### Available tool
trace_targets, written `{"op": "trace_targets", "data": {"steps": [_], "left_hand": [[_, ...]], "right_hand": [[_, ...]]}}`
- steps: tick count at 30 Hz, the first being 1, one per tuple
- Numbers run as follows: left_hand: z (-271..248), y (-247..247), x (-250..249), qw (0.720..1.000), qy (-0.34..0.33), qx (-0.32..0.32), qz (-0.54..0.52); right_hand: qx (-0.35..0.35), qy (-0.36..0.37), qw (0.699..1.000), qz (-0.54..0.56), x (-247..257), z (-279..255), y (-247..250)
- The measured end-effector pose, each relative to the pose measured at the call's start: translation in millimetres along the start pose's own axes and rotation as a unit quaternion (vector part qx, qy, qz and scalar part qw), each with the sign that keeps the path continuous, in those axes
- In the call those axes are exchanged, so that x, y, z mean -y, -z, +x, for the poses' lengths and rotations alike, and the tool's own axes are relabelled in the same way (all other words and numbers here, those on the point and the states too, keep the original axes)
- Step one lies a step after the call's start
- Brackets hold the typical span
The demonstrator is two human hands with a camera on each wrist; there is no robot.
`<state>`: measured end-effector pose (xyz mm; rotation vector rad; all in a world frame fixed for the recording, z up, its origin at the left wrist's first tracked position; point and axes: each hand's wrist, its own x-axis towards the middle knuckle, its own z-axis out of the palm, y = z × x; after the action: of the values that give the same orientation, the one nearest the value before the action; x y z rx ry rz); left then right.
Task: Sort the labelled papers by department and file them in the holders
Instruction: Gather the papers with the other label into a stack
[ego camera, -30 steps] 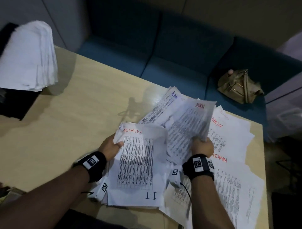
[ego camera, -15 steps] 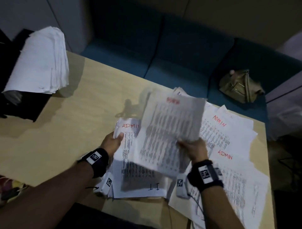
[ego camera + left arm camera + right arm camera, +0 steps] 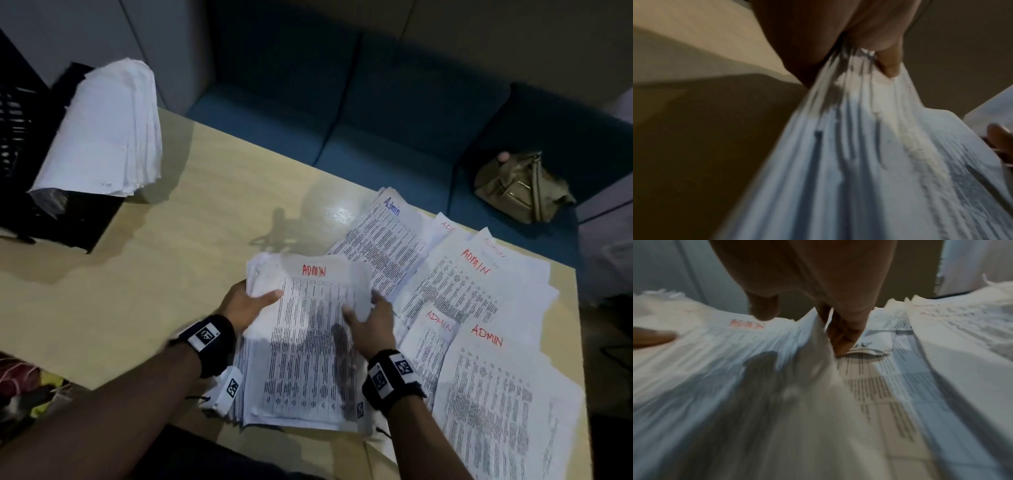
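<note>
A thick stack of printed papers [image 3: 308, 359] lies at the table's near edge, its top sheet labelled ADMIN in red [image 3: 313, 270]. My left hand [image 3: 251, 303] grips the stack's left edge, thumb on top; the left wrist view shows the thumb [image 3: 890, 65] pressed on the fanned sheets [image 3: 859, 162]. My right hand [image 3: 370, 318] holds the top sheet's right edge, thumb [image 3: 764, 308] above the paper and fingers [image 3: 840, 337] past its edge, down on the sheets beneath. Several loose ADMIN sheets [image 3: 472, 284] spread out to the right.
A black holder [image 3: 68, 219] at the table's far left carries a leaning wad of white papers [image 3: 106, 126]. Bare wooden table [image 3: 154, 274] lies between it and my hands. Behind the table runs a blue sofa [image 3: 376, 137] with a tan bag [image 3: 517, 186].
My right hand has brought the sheet it held raised down onto the stack in my left hand. That sheet now lies on top, over the earlier ADMIN and I.T page.
</note>
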<state>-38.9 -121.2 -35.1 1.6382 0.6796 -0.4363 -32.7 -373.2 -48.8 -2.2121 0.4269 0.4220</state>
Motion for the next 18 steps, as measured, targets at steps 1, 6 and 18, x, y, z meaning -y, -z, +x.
{"op": "trace_targets", "data": {"steps": [1, 6, 18], "left_hand": [[-3, -1, -3, 1.000, -0.004, 0.004, -0.012], [-11, -4, -10, 0.995, -0.020, 0.097, -0.026], [4, 6, -17, 0.974, -0.146, 0.148, 0.092]], "right_hand": [[-0.031, 0.001, 0.998, 0.052, 4, 4, 4], [-0.029, 0.065, 0.991, 0.117, 24, 23, 7], [0.025, 0.111, 0.991, -0.068, 26, 44, 12]]}}
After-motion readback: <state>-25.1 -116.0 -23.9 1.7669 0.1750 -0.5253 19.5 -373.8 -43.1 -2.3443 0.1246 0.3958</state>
